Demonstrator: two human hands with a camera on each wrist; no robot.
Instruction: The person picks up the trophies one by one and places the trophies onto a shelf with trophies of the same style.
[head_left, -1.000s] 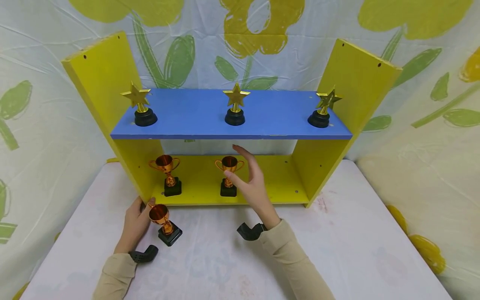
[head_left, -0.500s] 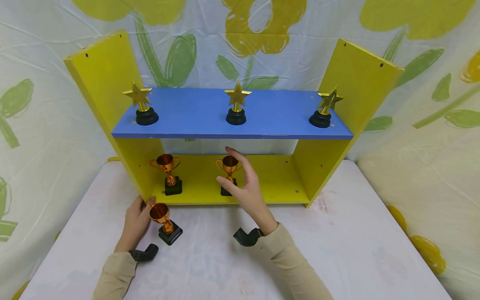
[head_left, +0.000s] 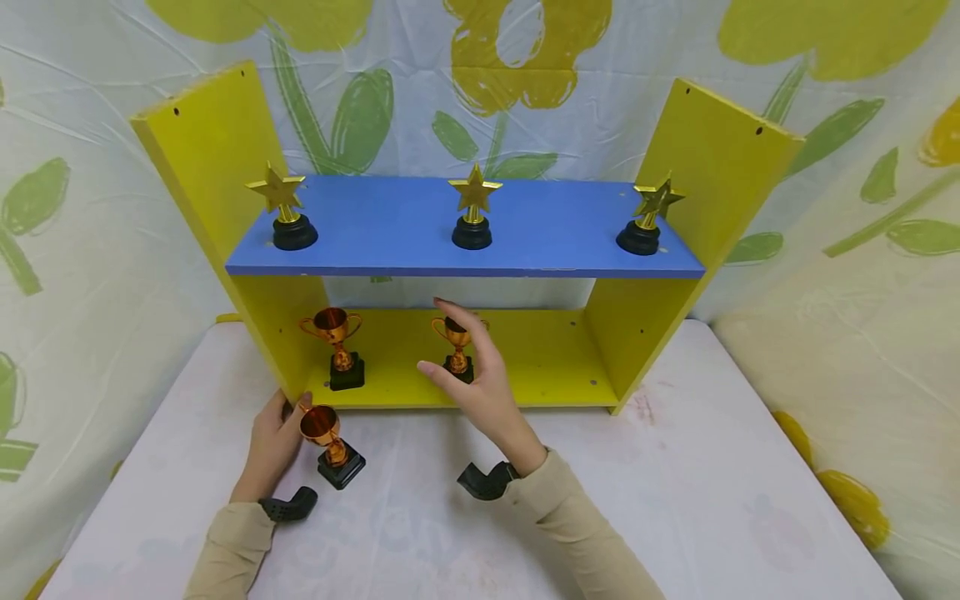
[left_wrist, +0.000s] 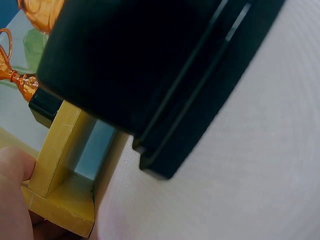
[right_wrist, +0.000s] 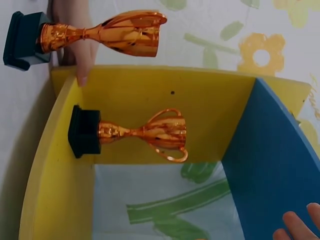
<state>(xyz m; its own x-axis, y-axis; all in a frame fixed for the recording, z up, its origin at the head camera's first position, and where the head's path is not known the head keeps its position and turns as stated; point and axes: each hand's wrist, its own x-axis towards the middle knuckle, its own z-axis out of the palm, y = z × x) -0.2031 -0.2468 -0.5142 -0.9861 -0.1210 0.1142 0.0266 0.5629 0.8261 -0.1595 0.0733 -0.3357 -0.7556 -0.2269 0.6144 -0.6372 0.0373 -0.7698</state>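
My left hand (head_left: 272, 443) grips the lower left corner of the yellow and blue shelf (head_left: 465, 272); the left wrist view shows the thumb (left_wrist: 15, 167) against the yellow board. Just right of that hand, a copper-coloured trophy cup (head_left: 327, 446) on a black base stands on the table, and its base fills much of the left wrist view. With thumb and fingers spread wide, my right hand (head_left: 487, 383) is in front of the middle trophy cup (head_left: 455, 337) and partly hides it. Another trophy cup (head_left: 337, 346) stands at the left of the yellow bottom board.
Three gold star trophies stand on the blue board: one left (head_left: 281, 206), one middle (head_left: 473, 207), one right (head_left: 647, 217). Yellow side panels (head_left: 697, 179) rise at both ends. Behind hangs a flower-printed cloth (head_left: 585, 150); a white cloth covers the table (head_left: 720, 500).
My right hand has moved left and slightly down across the middle trophy cup, fingers still spread. My left hand and the trophies have stayed in place.
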